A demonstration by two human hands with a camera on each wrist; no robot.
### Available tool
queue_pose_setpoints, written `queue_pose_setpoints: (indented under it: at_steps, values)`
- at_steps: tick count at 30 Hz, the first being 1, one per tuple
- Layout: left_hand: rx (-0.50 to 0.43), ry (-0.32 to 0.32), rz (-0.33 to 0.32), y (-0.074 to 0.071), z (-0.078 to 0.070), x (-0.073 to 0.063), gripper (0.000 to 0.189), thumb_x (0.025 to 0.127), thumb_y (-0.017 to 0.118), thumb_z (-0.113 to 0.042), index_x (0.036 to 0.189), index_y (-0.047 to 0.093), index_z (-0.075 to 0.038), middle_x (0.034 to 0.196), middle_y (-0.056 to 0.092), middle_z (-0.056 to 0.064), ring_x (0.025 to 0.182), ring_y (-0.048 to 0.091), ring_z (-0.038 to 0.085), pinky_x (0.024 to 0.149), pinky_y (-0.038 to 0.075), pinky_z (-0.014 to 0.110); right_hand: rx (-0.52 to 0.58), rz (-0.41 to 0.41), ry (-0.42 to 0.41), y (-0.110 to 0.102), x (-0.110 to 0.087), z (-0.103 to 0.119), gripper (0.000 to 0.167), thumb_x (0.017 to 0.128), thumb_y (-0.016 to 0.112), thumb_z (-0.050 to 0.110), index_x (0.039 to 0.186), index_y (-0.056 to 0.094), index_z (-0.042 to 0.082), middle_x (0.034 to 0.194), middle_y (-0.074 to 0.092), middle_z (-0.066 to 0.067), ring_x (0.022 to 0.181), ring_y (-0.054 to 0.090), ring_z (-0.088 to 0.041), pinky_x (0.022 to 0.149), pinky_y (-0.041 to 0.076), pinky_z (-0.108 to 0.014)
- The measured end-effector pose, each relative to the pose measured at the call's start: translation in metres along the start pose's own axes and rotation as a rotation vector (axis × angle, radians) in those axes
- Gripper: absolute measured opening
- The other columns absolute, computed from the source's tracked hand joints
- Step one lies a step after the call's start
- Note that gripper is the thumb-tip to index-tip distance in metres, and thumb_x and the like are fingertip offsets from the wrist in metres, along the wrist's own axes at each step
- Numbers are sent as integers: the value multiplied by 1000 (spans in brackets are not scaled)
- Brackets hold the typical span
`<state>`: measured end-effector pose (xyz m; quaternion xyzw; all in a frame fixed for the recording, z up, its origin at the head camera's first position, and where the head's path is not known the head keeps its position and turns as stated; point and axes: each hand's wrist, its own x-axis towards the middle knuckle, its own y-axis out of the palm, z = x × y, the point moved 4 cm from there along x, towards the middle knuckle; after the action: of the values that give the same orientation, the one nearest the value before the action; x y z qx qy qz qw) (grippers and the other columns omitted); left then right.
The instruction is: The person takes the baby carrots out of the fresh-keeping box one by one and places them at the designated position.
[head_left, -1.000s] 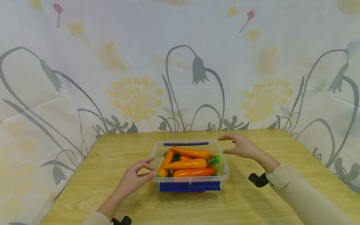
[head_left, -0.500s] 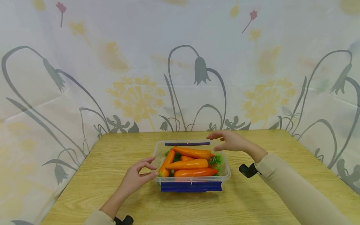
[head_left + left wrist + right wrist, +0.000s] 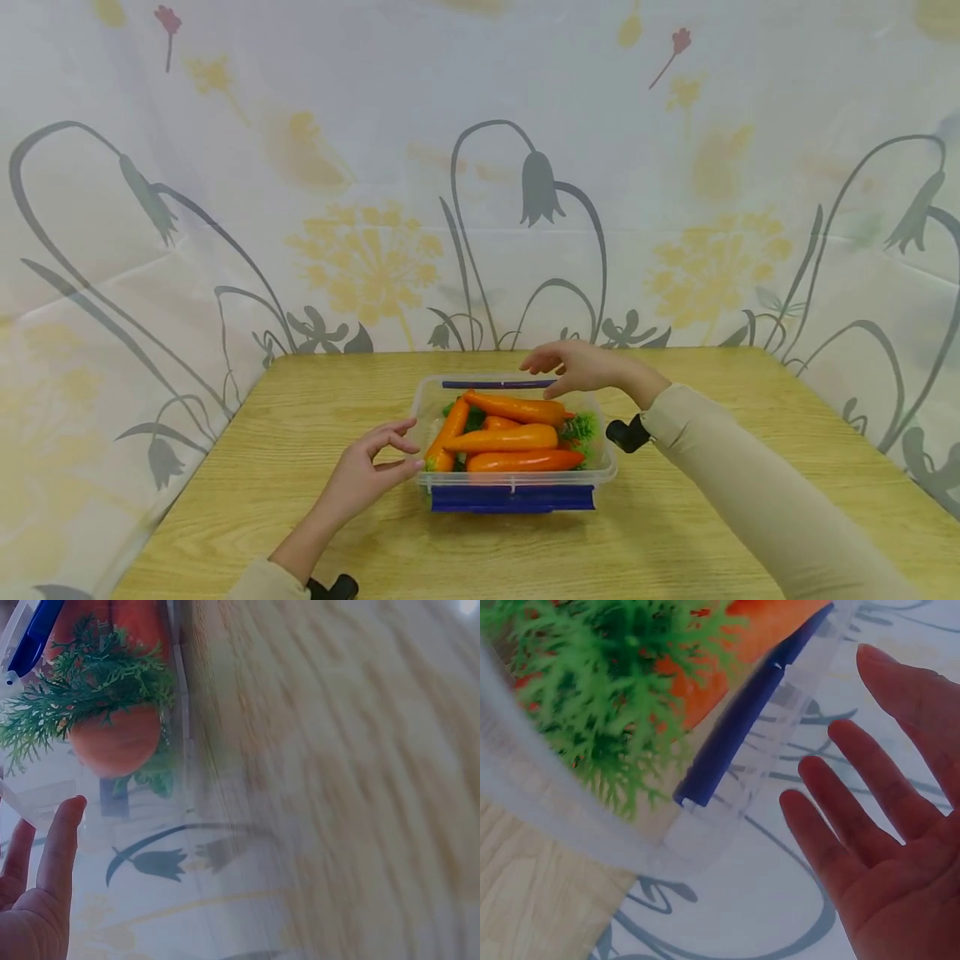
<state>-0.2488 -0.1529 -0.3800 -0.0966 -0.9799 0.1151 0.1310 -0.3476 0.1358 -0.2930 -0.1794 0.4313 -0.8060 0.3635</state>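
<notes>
A clear plastic food box with blue latches stands on the table, its top uncovered. Several orange carrots with green leafy tops lie inside it. My left hand is at the box's left side, fingers loosely bent and the fingertips at or near the rim; whether they touch it is hard to tell. Over the far right part of the box hovers my right hand, near the far blue latch. In the right wrist view that hand's fingers are spread, holding nothing.
The wooden tabletop reaches out on both sides of the box. Behind it hangs a pale cloth printed with flowers. Black straps with small devices sit on both wrists.
My right hand has moved leftward, from beside the box's right edge to above its far right part. My left hand has stayed at the left side, and the carrots lie as before.
</notes>
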Motion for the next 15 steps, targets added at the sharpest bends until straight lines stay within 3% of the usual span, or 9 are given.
queue_pose_setpoints:
  at_steps: [5,15]
  values:
    - [-3,-3,-3,-1,0,-1,17,80,74,-12,91,66,-1,137,45,17,127,36,40,83,51,28,40,97,-1,9,14,2,40,85,65,2,124,55,-1,121,56,-20,112,52,-36,94,43,-46]
    - [39,-1,-6,-1,0,1,15,80,75,-16,89,67,-6,136,47,14,127,39,38,84,50,28,-67,293,120,22,27,-9,44,84,63,-1,127,54,7,121,54,-14,110,53,-29,90,47,-36]
